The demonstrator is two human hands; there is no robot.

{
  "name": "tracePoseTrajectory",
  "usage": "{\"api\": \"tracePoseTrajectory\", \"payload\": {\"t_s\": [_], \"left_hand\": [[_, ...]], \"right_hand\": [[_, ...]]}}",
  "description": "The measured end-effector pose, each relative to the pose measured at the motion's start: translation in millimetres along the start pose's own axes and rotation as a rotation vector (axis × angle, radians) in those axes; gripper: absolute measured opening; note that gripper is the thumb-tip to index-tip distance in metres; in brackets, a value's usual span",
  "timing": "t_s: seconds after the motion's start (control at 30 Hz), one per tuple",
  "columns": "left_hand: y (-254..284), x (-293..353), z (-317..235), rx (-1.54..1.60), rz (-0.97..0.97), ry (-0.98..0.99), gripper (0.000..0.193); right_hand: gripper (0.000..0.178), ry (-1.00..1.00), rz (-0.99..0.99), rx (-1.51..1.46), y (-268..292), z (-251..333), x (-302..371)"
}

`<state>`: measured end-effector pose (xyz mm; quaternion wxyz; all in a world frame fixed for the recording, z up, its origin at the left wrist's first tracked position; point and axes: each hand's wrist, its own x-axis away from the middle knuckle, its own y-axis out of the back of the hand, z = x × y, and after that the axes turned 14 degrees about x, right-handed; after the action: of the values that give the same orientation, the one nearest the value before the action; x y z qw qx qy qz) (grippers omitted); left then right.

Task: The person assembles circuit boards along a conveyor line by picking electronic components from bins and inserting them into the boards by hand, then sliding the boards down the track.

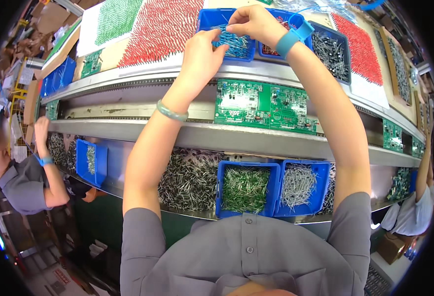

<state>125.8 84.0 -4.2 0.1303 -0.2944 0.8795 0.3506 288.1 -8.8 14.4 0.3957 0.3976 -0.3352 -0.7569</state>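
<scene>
Fingers [216, 37] of both hands pinch blue components [234, 43] over a blue bin [207, 19].
Green circuit board [264, 103] lies at six o'clock, nothing between.

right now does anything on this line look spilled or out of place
Yes: a heap of loose parts lies straight on the near shelf, left of the two blue bins. Both hands, left and right, pick blue parts from a far bin.

Grey short-sleeved button-up shirt [249, 251], pale green round bangle [171, 112] on left wrist, blue wrist strap [293, 37] with coiled cord on right wrist.
</scene>
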Motion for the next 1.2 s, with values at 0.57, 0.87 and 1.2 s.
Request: {"api": "tracePoseTrajectory", "payload": {"t_s": [0.57,0.87,1.2], "left_hand": [[-13,9,-3,0.727,-0.14,0.097,0.014],[-4,15,17,0.684,-0.157,0.139,0.026],[-4,18,6,0.521,-0.127,0.172,0.024]], "right_hand": [[0.011,-0.314,-0.138,-0.583,63,12,114],[0.019,-0.474,-0.169,-0.217,42,1,206],[0.016,-0.42,-0.168,-0.095,35,1,211]]}}
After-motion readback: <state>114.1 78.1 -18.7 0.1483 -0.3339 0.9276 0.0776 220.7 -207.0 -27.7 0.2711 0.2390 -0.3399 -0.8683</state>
